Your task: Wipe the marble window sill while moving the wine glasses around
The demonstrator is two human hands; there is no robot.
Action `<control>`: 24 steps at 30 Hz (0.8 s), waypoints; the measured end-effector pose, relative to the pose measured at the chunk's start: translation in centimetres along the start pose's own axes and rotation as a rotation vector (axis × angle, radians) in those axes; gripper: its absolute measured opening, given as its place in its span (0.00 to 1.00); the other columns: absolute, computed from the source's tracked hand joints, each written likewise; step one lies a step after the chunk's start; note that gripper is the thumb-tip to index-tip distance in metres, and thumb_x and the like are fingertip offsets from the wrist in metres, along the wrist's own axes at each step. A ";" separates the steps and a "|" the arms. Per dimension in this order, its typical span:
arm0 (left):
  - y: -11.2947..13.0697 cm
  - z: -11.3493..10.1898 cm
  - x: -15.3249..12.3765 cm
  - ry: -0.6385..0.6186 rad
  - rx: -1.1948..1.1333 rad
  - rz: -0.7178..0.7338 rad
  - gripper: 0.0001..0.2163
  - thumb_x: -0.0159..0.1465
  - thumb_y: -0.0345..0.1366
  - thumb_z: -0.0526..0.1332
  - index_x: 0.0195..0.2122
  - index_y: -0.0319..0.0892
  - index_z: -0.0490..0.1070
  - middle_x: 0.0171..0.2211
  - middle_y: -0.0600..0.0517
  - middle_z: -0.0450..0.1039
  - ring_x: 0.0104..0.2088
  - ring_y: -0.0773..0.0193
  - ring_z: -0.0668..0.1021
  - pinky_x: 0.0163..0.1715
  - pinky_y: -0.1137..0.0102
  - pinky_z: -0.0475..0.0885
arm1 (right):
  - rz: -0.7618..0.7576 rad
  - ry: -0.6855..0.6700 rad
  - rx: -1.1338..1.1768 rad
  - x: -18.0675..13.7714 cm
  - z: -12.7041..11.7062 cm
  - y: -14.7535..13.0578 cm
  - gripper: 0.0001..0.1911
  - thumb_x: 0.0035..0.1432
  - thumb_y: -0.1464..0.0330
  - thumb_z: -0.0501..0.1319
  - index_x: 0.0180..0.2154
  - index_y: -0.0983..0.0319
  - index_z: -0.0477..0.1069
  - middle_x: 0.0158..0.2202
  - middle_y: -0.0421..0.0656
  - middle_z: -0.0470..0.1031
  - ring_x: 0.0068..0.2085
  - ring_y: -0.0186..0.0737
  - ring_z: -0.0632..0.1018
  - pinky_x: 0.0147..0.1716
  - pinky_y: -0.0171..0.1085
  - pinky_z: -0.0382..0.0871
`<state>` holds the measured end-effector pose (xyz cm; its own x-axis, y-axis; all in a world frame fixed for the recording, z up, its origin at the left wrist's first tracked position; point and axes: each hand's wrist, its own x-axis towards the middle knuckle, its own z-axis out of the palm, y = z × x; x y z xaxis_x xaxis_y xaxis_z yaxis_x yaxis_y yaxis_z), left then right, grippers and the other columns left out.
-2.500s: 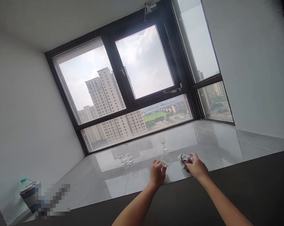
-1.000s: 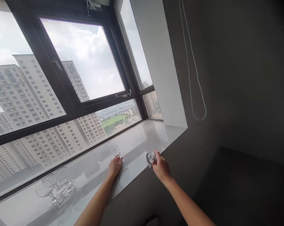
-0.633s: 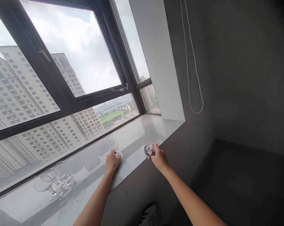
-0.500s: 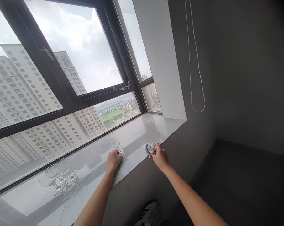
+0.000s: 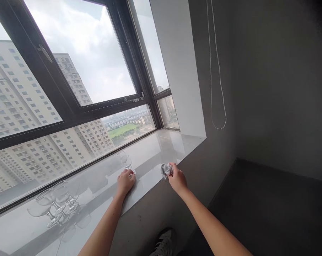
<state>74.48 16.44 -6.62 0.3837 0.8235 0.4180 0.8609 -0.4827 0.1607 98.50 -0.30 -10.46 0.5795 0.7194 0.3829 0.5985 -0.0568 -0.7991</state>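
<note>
A clear wine glass [image 5: 124,160] stands upright on the glossy grey window sill [image 5: 155,149]. My left hand [image 5: 125,181] rests on the sill with its fingers closed around the glass's base. My right hand [image 5: 177,179] is at the sill's front edge, clenched on a small crumpled grey cloth [image 5: 166,169]. The two hands are roughly a hand's width apart.
Several more clear stemmed glasses [image 5: 53,204] stand grouped on the sill at the far left. A dark-framed window [image 5: 78,113] runs behind the sill. A beaded blind cord [image 5: 216,89] hangs on the dark wall at right. My shoe [image 5: 165,243] shows on the floor below.
The view swung right and nearer the sill. My left hand slid from the glass's bowl down to its base, with the glass now standing on the sill. My right hand kept the cloth.
</note>
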 end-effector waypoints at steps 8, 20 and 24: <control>0.0 0.0 0.1 -0.077 -0.002 -0.047 0.16 0.64 0.43 0.52 0.48 0.48 0.73 0.54 0.46 0.69 0.53 0.53 0.71 0.54 0.59 0.60 | -0.010 0.009 0.012 -0.1 0.0 0.1 0.19 0.59 0.66 0.57 0.53 0.56 0.65 0.40 0.43 0.79 0.38 0.40 0.78 0.31 0.31 0.62; 0.2 -0.2 -0.1 -0.097 -0.040 -0.040 0.17 0.64 0.39 0.52 0.51 0.45 0.72 0.57 0.47 0.69 0.56 0.56 0.70 0.57 0.63 0.58 | -0.006 -0.003 0.019 -0.2 -0.2 0.0 0.19 0.58 0.66 0.57 0.52 0.57 0.65 0.39 0.45 0.78 0.38 0.41 0.78 0.30 0.32 0.63; 0.8 -0.6 -0.4 -0.017 -0.091 -0.062 0.14 0.64 0.38 0.53 0.46 0.43 0.73 0.52 0.47 0.72 0.51 0.57 0.73 0.52 0.66 0.63 | -0.004 0.003 0.037 -0.1 -0.2 0.2 0.19 0.58 0.66 0.57 0.52 0.57 0.66 0.39 0.45 0.78 0.37 0.41 0.78 0.30 0.32 0.62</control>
<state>74.81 15.55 -6.09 0.3372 0.8570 0.3896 0.8497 -0.4552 0.2661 98.63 -0.51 -10.57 0.5789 0.7175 0.3874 0.5798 -0.0282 -0.8143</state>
